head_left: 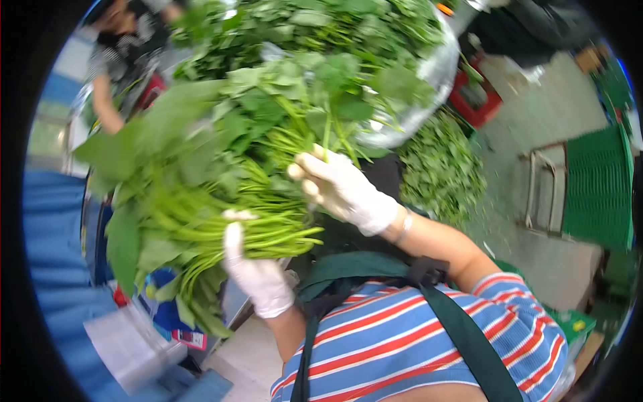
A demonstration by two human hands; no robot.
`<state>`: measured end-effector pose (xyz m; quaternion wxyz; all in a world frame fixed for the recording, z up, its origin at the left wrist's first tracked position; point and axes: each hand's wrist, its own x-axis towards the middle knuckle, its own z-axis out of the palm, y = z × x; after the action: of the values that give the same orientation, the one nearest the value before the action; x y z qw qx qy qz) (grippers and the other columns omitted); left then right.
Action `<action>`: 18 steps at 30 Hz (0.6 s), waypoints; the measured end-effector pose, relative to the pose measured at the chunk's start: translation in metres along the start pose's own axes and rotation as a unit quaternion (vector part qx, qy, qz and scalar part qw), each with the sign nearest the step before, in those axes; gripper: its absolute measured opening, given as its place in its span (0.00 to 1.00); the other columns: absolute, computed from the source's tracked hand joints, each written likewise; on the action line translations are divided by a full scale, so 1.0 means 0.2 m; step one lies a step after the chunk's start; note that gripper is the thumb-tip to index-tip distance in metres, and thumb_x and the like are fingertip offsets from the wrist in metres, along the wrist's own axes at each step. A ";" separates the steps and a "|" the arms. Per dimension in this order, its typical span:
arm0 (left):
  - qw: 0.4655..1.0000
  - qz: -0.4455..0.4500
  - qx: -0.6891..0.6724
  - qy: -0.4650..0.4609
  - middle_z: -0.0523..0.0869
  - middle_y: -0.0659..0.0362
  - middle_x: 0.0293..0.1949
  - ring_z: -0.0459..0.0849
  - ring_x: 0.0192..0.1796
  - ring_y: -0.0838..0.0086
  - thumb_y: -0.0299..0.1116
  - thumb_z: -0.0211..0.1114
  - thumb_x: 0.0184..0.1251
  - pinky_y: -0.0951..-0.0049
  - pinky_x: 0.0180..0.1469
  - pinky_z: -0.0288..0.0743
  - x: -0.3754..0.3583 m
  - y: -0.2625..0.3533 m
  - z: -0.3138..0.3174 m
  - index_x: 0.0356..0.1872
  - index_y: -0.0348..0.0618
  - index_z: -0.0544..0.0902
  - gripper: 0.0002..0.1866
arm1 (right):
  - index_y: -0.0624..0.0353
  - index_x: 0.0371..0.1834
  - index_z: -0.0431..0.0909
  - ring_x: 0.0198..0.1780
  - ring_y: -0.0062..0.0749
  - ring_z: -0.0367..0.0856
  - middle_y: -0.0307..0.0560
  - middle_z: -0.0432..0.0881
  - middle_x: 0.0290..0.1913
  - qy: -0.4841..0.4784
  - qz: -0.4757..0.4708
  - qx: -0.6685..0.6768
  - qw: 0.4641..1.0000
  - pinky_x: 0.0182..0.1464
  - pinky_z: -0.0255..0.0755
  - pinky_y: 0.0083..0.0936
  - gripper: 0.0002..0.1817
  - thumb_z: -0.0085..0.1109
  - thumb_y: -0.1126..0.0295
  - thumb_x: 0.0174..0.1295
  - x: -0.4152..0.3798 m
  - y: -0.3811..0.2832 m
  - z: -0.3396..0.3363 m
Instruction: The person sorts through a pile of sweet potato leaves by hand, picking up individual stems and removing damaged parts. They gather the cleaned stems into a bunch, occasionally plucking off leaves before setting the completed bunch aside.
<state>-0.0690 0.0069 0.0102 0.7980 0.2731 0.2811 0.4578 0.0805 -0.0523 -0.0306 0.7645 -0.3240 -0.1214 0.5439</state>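
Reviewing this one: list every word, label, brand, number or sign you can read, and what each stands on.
None can be read.
Pink-and-white label, lower left: print too small and blurred.
Green box, lower right: yellow mark, unreadable.
Left hand, right hand, green stalks: no writing visible.

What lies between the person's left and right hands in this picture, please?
In the head view, green stem ends of the leafy bunch held in the left hand lie between it and the right hand.
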 end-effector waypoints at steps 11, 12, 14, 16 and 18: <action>0.975 0.066 0.210 0.041 0.74 0.53 0.53 0.73 0.56 0.70 0.26 0.62 0.57 0.67 0.60 0.65 -0.05 -0.13 0.02 0.56 0.33 0.69 0.24 | 0.69 0.42 0.75 0.37 0.32 0.77 0.51 0.79 0.34 -0.128 -0.048 -0.346 0.928 0.40 0.70 0.25 0.31 0.67 0.52 0.45 -0.01 -0.09 0.15; 0.974 0.060 0.213 0.041 0.74 0.53 0.53 0.73 0.56 0.70 0.26 0.62 0.57 0.67 0.60 0.65 -0.05 -0.13 0.04 0.56 0.33 0.69 0.24 | 0.69 0.42 0.75 0.37 0.30 0.77 0.49 0.79 0.33 -0.134 -0.041 -0.311 0.940 0.40 0.70 0.24 0.29 0.67 0.53 0.45 0.00 -0.08 0.15; 0.981 0.042 0.180 0.062 0.74 0.53 0.54 0.73 0.55 0.70 0.27 0.61 0.58 0.66 0.60 0.65 -0.06 -0.14 0.06 0.56 0.33 0.68 0.24 | 0.69 0.41 0.75 0.36 0.28 0.76 0.48 0.79 0.32 -0.137 -0.033 -0.273 0.952 0.39 0.70 0.23 0.28 0.68 0.55 0.45 -0.01 -0.07 0.15; 0.978 0.054 0.188 0.070 0.74 0.52 0.53 0.74 0.55 0.70 0.29 0.60 0.60 0.67 0.59 0.67 -0.06 -0.15 0.07 0.56 0.31 0.68 0.24 | 0.68 0.39 0.76 0.34 0.25 0.76 0.44 0.79 0.30 -0.105 -0.042 -0.245 0.963 0.38 0.70 0.22 0.23 0.67 0.59 0.47 -0.03 -0.06 0.15; 0.979 0.059 0.178 0.077 0.75 0.50 0.53 0.75 0.53 0.69 0.31 0.59 0.61 0.68 0.57 0.69 -0.06 -0.16 0.06 0.55 0.29 0.68 0.23 | 0.67 0.38 0.75 0.34 0.23 0.75 0.43 0.79 0.31 -0.086 -0.036 -0.202 0.975 0.37 0.69 0.21 0.20 0.65 0.60 0.51 -0.02 -0.01 0.13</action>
<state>-0.0469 -0.0188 -0.0004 0.6843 0.3907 0.4015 0.4668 0.0665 -0.0475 -0.0094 0.6893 -0.4191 -0.3052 0.5060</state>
